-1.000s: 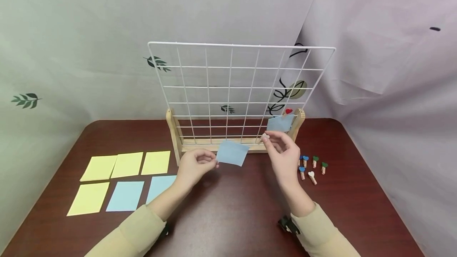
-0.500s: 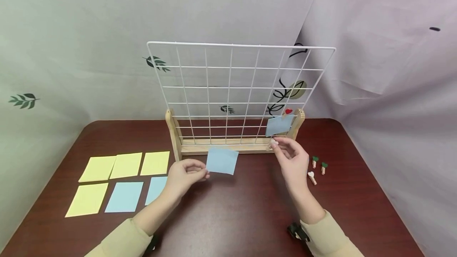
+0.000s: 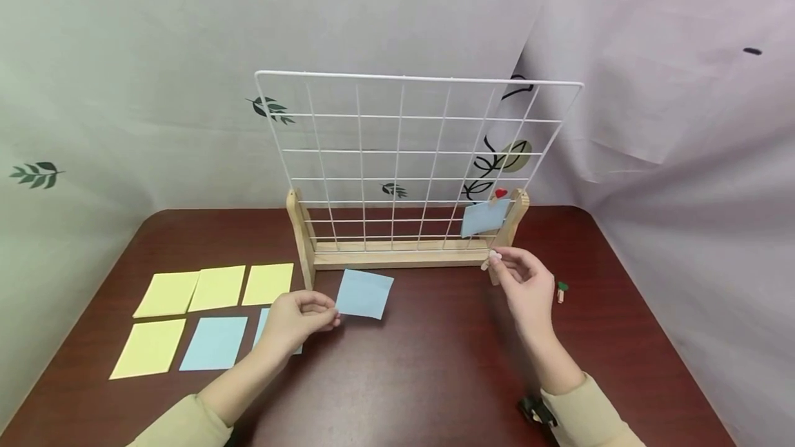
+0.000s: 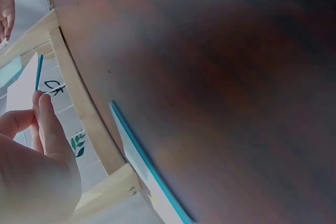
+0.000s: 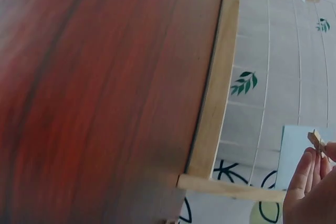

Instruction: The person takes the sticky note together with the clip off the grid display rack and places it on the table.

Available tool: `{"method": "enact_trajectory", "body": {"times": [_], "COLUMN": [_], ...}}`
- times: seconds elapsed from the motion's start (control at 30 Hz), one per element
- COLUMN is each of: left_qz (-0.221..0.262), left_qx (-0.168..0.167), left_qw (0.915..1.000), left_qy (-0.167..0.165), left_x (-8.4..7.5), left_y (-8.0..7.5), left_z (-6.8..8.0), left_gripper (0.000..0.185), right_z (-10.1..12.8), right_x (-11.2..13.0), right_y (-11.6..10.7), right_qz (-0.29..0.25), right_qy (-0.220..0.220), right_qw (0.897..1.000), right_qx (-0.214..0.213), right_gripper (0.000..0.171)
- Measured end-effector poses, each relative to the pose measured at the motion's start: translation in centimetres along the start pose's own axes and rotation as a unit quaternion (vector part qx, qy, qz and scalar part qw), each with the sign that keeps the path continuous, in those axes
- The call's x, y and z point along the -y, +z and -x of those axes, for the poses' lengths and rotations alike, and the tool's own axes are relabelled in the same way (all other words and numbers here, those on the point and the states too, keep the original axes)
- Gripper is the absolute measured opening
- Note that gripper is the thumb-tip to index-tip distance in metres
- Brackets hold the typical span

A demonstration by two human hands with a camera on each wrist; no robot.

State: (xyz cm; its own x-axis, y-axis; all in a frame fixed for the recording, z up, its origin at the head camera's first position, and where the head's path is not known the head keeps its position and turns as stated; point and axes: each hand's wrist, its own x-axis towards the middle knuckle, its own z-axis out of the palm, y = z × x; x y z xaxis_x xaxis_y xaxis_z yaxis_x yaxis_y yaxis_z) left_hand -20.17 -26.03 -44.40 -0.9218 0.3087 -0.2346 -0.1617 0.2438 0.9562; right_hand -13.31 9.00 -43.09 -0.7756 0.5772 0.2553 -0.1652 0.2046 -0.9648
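My left hand (image 3: 301,323) pinches a light blue sticky note (image 3: 364,294) by its left edge, above the table and in front of the wire grid rack (image 3: 310,262). In the left wrist view, thumb and fingertips of the left hand (image 4: 42,156) meet at the note's edge. Between thumb and fingers, my right hand (image 3: 526,288) pinches a small wooden clothespin with a white heart (image 3: 493,258), near the rack's right foot. The right wrist view shows the clothespin's bare wooden side (image 5: 315,139), pointing away from the fingertips.
A blue note (image 3: 483,218) hangs at the grid's lower right under a red-heart clothespin (image 3: 500,194). Several yellow notes (image 3: 217,288) and a blue note (image 3: 214,343) lie at left; another (image 3: 261,326) is partly behind the left hand. A green-heart clothespin (image 3: 562,292) lies right of the right hand.
My left hand has moved left and nearer me, carrying the blue note away from the grid. My right hand has shifted right and down with its clothespin, covering most clothespins on the table.
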Motion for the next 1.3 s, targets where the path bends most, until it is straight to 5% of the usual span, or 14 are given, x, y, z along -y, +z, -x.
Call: {"method": "enact_trajectory", "body": {"times": [0.5,0.77,1.3], "left_qz": [-0.048,-0.061,-0.084], "left_qx": [-0.008,-0.007,0.005], "left_qw": [0.998,0.9972,0.9954], "left_qy": [-0.04,-0.044,-0.047], "left_x": [1.5,1.8,2.2], "left_y": [-1.5,-2.1,-2.6], "left_z": [0.5,0.6,0.9], "left_gripper": [0.015,0.016,0.015], "right_z": [-0.3,-0.3,-0.6], "right_x": [-1.1,-1.4,-2.4], "right_y": [-3.9,-5.7,-8.3], "right_qz": [0.054,0.099,0.133], "right_qy": [0.015,0.062,0.08], "right_qw": [0.998,0.993,0.988], "right_qx": [-0.007,-0.004,0.023], "right_gripper": [0.017,0.022,0.026]}}
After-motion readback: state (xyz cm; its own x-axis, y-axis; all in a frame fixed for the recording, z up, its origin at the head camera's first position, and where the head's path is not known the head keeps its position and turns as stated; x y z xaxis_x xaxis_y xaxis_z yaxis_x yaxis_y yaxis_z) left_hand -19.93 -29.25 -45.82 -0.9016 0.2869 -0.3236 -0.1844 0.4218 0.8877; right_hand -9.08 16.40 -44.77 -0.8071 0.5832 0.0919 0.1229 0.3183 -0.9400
